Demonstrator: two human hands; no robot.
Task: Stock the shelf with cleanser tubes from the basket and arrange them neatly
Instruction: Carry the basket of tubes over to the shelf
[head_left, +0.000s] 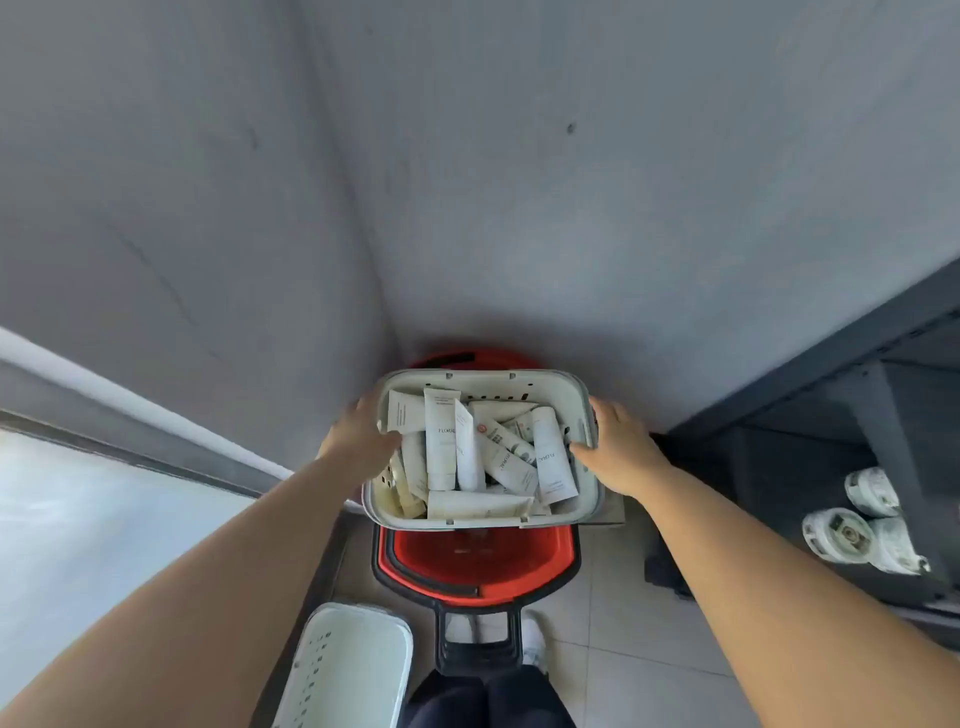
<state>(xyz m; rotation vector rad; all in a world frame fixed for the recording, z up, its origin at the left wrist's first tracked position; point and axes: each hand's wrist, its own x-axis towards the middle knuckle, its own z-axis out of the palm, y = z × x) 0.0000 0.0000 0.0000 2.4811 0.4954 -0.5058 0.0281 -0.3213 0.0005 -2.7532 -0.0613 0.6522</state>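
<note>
Fingers of left hand and right hand clamp basket rims; cleanser tubes look light, squashy, slick: pinch mid-body.

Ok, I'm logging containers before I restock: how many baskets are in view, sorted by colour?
White baskets: 2, the held basket and the lower-left basket
Red baskets: 1, the red basket under the held one
Total: 3
</note>
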